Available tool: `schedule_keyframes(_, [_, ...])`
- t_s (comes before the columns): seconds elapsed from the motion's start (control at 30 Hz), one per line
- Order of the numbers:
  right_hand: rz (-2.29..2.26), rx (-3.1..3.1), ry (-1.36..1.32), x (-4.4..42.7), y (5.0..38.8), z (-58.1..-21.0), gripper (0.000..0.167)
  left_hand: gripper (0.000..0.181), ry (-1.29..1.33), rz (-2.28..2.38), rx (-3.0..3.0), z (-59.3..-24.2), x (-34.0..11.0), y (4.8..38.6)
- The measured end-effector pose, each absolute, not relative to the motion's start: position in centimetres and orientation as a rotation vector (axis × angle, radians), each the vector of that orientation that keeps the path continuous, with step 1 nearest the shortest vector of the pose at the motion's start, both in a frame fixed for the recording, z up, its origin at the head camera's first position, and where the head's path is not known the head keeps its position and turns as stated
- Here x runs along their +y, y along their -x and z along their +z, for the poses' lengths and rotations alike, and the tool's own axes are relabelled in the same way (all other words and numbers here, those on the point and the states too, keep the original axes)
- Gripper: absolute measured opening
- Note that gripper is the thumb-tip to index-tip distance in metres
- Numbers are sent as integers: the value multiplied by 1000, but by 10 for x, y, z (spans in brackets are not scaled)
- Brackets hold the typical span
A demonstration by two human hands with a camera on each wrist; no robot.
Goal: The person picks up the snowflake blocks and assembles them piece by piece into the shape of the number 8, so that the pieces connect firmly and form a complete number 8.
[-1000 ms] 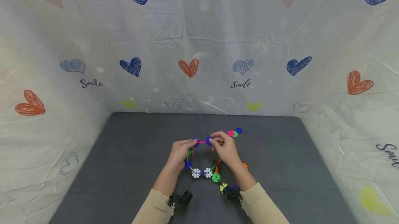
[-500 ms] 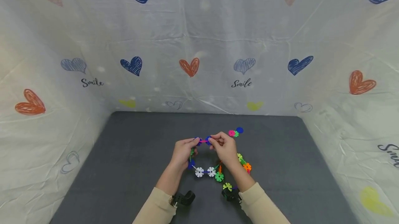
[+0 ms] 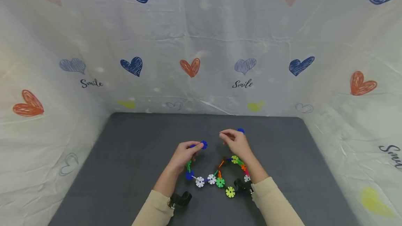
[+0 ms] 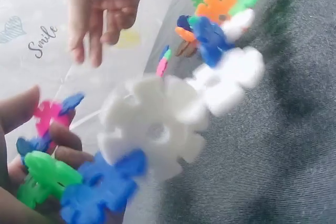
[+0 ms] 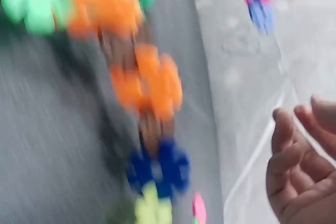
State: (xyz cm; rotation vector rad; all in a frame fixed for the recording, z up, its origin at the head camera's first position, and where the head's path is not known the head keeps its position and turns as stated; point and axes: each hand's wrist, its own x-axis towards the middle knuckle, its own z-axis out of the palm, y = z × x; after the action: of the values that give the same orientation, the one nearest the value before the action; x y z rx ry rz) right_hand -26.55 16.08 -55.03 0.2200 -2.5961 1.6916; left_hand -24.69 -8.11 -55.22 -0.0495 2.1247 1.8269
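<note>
My left hand (image 3: 183, 156) pinches the end of a chain of interlocking plastic snowflake discs, near a blue disc (image 3: 204, 145). In the left wrist view, a pink disc (image 4: 48, 118) sits among the fingers between blue ones, followed by a green disc (image 4: 52, 171) and large white discs (image 4: 152, 124). The rest of the chain curves over the table into a ring on the right, with a yellow disc (image 3: 230, 192) at its front. My right hand (image 3: 237, 144) is raised apart from the chain, fingers loosely bent, nothing visible between them in the right wrist view.
A loose blue disc (image 3: 240, 130) shows just behind the right hand, with a pink one (image 4: 161, 66) next to it in the left wrist view. The dark grey table (image 3: 141, 131) is enclosed by a white cloth (image 3: 213, 51) printed with hearts.
My right hand has let go of the blue disc at the chain's end and moved right, towards the loose discs. The left hand keeps its hold; the chain's ring shows more fully.
</note>
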Motion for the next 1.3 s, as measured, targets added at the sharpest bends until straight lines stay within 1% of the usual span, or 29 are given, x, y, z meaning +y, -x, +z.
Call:
schedule_keyframes(0.13, [1499, -2689, -70, 194, 281, -554, 25, 44, 134, 1891, 2093, -554, -81, 245])
schedule_keyframes(0.33, [1243, -2863, 89, 232, 303, -571, 30, 36, 233, 1972, 2019, -554, -82, 246])
schedule_keyframes(0.47, [1058, -3040, 66, 244, 313, -583, 42, 36, 263, 1987, 2012, -553, -82, 246])
schedule_keyframes(0.53, [945, -3117, 24, 248, 316, -587, 46, 37, 273, 1992, 2012, -554, -81, 246])
schedule_keyframes(0.67, [841, -3144, 31, 252, 315, -594, 41, 37, 287, 1995, 2012, -554, -81, 246])
schedule_keyframes(0.83, [932, -3051, 83, 257, 311, -599, 32, 36, 282, 1961, 2044, -555, -81, 246])
schedule_keyframes(1.1, [1468, -2894, 259, 263, 301, -593, 25, 33, 218, 1905, 2155, -554, -81, 244])
schedule_keyframes(1.17, [1558, -2846, 231, 258, 297, -586, 24, 33, 239, 1895, 2174, -555, -81, 243])
schedule_keyframes(1.3, [1585, -2767, 40, 234, 282, -569, 21, 35, 303, 1922, 2175, -555, -82, 242])
